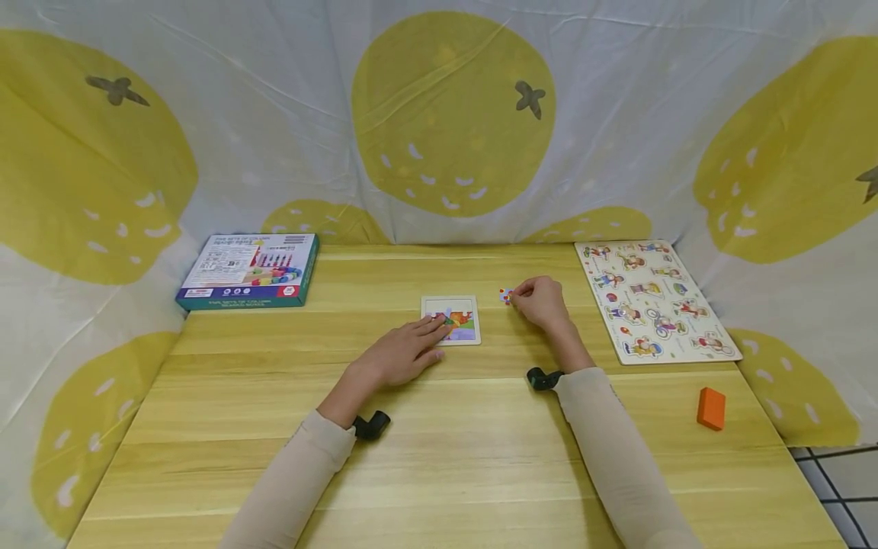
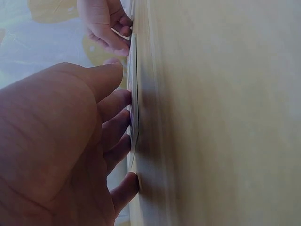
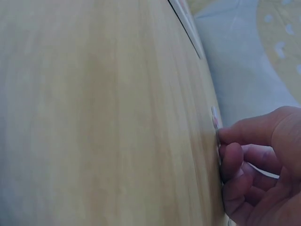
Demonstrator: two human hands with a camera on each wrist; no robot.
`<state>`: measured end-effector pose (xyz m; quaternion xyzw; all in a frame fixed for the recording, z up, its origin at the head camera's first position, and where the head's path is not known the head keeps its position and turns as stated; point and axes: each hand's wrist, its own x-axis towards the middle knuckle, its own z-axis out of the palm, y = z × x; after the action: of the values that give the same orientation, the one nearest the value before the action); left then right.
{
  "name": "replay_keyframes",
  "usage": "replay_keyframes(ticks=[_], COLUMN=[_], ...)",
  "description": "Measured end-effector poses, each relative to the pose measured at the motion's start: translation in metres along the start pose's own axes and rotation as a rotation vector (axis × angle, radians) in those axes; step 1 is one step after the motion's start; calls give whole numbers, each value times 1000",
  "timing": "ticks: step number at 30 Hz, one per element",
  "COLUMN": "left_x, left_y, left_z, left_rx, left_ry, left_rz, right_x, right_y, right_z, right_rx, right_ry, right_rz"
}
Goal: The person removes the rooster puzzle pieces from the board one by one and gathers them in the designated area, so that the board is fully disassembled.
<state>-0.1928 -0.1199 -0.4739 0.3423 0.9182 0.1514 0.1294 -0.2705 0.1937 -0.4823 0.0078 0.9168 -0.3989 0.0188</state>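
Observation:
A small square puzzle board (image 1: 458,306) with a colourful picture lies flat at the middle of the wooden table (image 1: 439,457). My left hand (image 1: 405,352) rests on its near left corner, fingers fairly straight and pressing down; in the left wrist view the fingertips (image 2: 123,100) touch the thin edge of the puzzle board (image 2: 134,84). Right of the board, my right hand (image 1: 538,300) pinches a small colourful puzzle piece (image 1: 505,295) lying on the table. In the right wrist view the thumb and fingertips (image 3: 230,157) close on the piece (image 3: 215,117).
A teal game box (image 1: 248,271) lies at the back left. A large wooden peg puzzle (image 1: 652,299) with cartoon figures lies at the back right. An orange block (image 1: 711,408) sits near the right edge. A cloth with yellow fruit prints (image 1: 453,114) surrounds the table.

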Motion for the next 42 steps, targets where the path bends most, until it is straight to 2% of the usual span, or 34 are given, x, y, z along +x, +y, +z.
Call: replay_keyframes(ticks=[2, 6, 13, 17, 23, 30, 42], left_x=[1, 1, -1, -1, -3, -1, 8], left_y=[0, 1, 0, 0, 2, 6, 18], left_z=[-2, -4, 2, 3, 2, 3, 3], left_rx=[4, 11, 30, 48, 43, 28, 63], left_ry=[4, 26, 22, 51, 68, 99, 78], left_rz=[1, 1, 2, -4, 16, 38, 19], right_x=[1, 1, -5, -10, -16, -21, -19], right_y=[-1, 1, 15, 18, 12, 1, -13], right_z=[-2, -7, -13, -15, -13, 4, 29], right_rx=[8, 91, 287, 362, 327, 279, 219], right_ry=[-6, -2, 5, 11, -3, -54, -135], right_rz=[-4, -4, 71, 43, -18, -88, -179])
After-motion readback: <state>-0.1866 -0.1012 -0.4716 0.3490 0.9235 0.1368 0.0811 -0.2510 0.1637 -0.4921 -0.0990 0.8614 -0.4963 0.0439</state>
